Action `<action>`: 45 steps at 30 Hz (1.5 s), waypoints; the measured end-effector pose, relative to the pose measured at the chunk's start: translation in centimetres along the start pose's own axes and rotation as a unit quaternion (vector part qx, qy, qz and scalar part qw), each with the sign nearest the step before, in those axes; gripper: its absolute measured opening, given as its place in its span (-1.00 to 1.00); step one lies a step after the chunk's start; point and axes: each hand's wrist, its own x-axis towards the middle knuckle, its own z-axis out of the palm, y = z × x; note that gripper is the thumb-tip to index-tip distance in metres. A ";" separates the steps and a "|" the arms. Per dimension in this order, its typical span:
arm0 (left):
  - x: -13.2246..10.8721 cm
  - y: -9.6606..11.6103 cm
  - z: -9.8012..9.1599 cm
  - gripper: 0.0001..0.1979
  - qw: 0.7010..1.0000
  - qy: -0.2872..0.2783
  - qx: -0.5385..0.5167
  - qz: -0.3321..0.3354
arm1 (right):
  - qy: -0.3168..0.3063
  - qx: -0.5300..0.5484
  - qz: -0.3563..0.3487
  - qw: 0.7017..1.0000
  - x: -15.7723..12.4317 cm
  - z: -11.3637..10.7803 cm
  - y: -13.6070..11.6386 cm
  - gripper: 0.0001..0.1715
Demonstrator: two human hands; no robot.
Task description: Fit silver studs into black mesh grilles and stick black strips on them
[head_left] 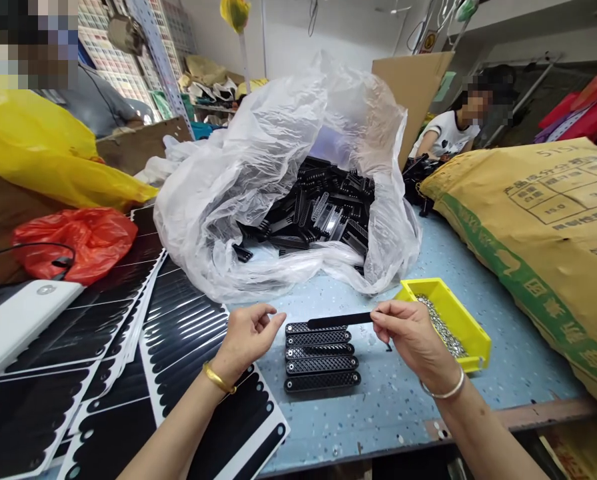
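A thin black strip [339,321] is pinched by its right end in my right hand [403,330], held level over the far end of a row of black patterned bars [322,365]. Several of these bars lie side by side on the blue speckled table [378,413], each with a small metal dot at its ends. My left hand [251,337] is just left of the row, thumb and fingers apart, with nothing in it. Beneath my left forearm are black sticker sheets [188,333] with strip-shaped cuts.
A clear plastic bag [218,193] of black parts [323,207] stands behind. A yellow bin [463,327] holds small metal pieces. A yellow sack [538,220] fills the right; a red bag [78,240] and white device [25,327] lie left. People sit beyond.
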 end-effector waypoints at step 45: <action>-10.9 -2.1 3.1 -0.80 0.992 -0.040 -0.095 -0.076 | 0.039 -0.038 0.156 0.986 -6.6 2.2 5.7 -0.67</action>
